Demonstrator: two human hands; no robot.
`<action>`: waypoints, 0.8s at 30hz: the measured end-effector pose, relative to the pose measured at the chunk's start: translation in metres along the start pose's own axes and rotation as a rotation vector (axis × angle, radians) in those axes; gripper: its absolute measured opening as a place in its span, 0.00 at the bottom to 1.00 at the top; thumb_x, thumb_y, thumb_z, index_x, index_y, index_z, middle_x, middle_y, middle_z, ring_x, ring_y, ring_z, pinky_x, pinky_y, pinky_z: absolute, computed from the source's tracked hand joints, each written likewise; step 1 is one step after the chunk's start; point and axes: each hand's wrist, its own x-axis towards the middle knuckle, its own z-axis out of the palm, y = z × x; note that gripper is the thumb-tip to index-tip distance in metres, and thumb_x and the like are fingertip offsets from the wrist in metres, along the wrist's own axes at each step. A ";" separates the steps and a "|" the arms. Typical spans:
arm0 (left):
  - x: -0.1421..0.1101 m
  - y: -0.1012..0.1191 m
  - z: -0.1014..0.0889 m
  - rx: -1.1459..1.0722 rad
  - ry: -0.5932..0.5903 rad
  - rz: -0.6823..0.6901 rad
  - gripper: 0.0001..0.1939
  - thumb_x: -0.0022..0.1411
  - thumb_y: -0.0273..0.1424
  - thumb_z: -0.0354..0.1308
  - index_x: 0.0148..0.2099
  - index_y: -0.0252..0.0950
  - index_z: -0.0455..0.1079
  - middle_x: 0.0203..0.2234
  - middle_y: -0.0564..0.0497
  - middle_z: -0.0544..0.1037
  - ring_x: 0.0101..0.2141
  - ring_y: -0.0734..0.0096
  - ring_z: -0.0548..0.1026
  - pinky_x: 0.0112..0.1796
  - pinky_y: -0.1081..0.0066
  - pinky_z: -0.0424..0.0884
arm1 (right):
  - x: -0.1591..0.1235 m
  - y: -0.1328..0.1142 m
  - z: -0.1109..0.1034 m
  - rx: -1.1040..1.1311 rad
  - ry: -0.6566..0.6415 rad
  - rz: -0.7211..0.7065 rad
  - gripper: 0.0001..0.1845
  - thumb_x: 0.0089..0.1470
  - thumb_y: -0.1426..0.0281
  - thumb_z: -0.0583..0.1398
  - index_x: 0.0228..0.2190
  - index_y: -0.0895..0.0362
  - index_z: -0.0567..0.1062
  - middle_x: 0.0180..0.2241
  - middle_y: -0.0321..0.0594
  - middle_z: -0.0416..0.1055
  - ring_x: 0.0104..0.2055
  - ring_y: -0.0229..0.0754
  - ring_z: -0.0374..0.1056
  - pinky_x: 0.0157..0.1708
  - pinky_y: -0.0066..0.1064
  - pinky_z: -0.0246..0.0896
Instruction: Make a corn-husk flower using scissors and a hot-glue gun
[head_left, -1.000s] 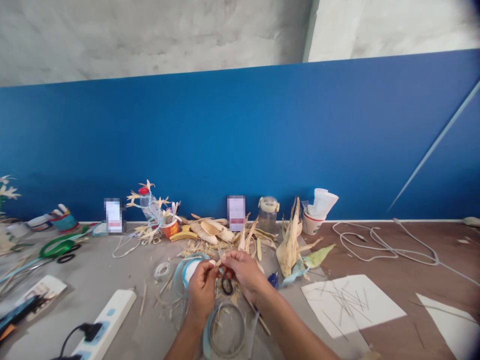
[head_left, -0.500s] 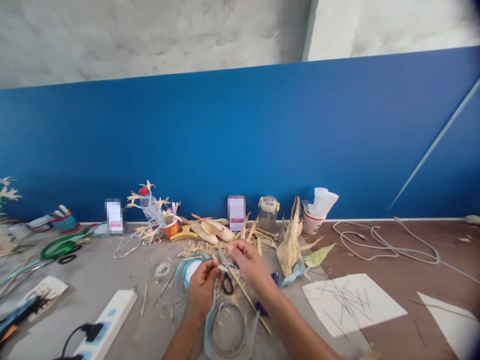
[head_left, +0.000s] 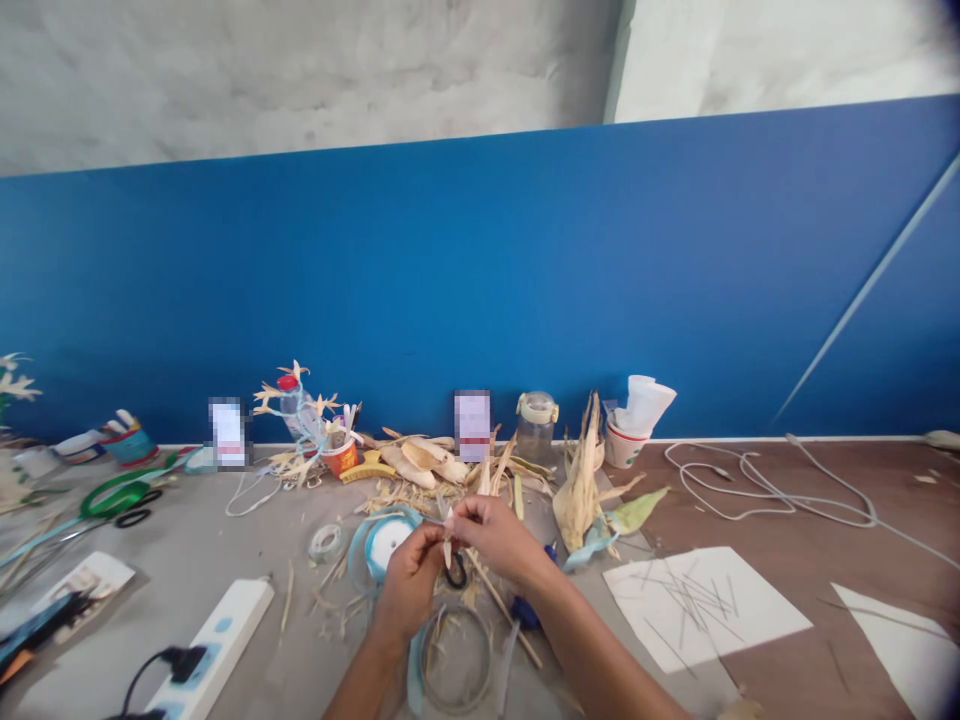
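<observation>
One small pale piece (head_left: 448, 552), partly covered, sits above the desk (head_left: 255, 540), pinched in the grip of the left hand (head_left: 411, 578) and the right hand (head_left: 491, 537). One pair of scissors (head_left: 457, 575) is mostly hidden beneath. The frame crops one power strip (head_left: 244, 605) and one of two white sheets (head_left: 772, 624). Two phones (head_left: 473, 422) show blurred screens.
</observation>
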 end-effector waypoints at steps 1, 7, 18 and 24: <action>0.000 0.000 0.000 0.008 -0.011 0.014 0.09 0.56 0.34 0.53 0.29 0.35 0.68 0.20 0.54 0.70 0.24 0.73 0.68 0.28 0.74 0.64 | 0.001 0.002 0.000 0.027 0.009 0.015 0.09 0.42 0.68 0.57 0.16 0.57 0.66 0.14 0.30 0.64 0.18 0.33 0.60 0.22 0.25 0.52; -0.003 0.000 -0.003 0.049 -0.023 0.109 0.09 0.58 0.32 0.51 0.29 0.35 0.68 0.21 0.53 0.71 0.24 0.72 0.69 0.28 0.74 0.66 | 0.006 0.007 -0.001 0.161 0.000 0.118 0.12 0.37 0.65 0.62 0.14 0.58 0.66 0.13 0.29 0.62 0.17 0.30 0.56 0.21 0.24 0.50; -0.001 0.005 -0.001 0.098 0.101 0.097 0.07 0.53 0.34 0.54 0.30 0.35 0.70 0.20 0.54 0.72 0.23 0.72 0.69 0.27 0.73 0.66 | 0.003 0.005 -0.005 0.160 -0.052 0.158 0.10 0.36 0.65 0.64 0.19 0.59 0.70 0.14 0.29 0.62 0.18 0.30 0.55 0.21 0.24 0.48; -0.002 0.000 -0.003 0.111 0.044 0.134 0.08 0.57 0.33 0.52 0.30 0.36 0.69 0.22 0.54 0.70 0.24 0.72 0.69 0.28 0.74 0.66 | 0.003 0.003 -0.005 0.121 -0.049 0.138 0.06 0.35 0.69 0.61 0.17 0.59 0.70 0.14 0.29 0.61 0.18 0.30 0.54 0.21 0.24 0.48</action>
